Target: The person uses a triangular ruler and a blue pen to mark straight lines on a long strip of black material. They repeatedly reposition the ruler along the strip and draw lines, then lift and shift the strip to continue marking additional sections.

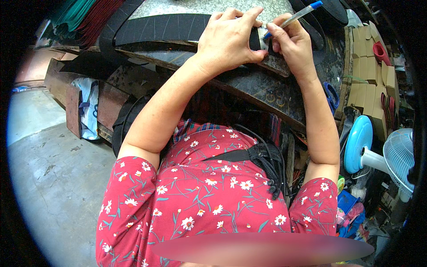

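A long black strip (164, 27) marked with thin pale cross lines lies along the near edge of a speckled grey slab (167, 6). My left hand (229, 42) rests over the strip's right end, its thumb and fingers spread apart and pressing down. In my right hand (291, 46) is a clear pen (296, 17) with blue ends, pinched between thumb and fingers. Its lower end points at a small pale patch (263, 34) just right of the strip's end. My fingers partly hide that spot.
The slab sits on a dark worn table (267, 95). Blue-handled scissors (330, 95) lie at its right side. Farther right are cardboard boxes (367, 66) and a white fan (400, 155) with a blue base (358, 144). Bundled green cords (69, 18) are at the far left.
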Tool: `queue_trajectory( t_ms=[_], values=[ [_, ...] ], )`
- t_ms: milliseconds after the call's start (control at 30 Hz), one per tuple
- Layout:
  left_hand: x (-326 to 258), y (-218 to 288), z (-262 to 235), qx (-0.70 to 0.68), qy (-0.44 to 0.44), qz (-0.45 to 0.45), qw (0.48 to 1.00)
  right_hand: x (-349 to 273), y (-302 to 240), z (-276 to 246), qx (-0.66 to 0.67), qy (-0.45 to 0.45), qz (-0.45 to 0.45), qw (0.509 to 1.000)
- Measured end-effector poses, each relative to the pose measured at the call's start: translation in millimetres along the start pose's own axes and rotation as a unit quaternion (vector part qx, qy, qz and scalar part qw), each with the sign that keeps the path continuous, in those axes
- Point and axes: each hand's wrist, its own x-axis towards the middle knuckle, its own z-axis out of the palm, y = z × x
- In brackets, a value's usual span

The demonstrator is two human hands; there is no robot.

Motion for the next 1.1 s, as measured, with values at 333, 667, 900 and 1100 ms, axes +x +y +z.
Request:
queue_trajectory(
  t_ms=[333, 667, 900, 1100],
  values=[
    [-1, 0, 1, -0.001, 0.013, 0.007, 1.0, -1, -2, 2, 0.103, 0.02, 0.032, 0.994],
    [0, 2, -10, 0.039, -0.018, 0.065, 0.997, -6, -10, -3, 0.06, -0.028, 0.059, 0.996],
    [3, -2, -13, -0.03, -0.061, 0.051, 0.996, -7, -4, -8, 0.016, -0.09, 0.019, 0.996],
    [0, -5, 2, 0.069, 0.023, 0.073, 0.995, 6, -18, -19, 0.087, -0.042, -0.017, 0.995]
  ],
)
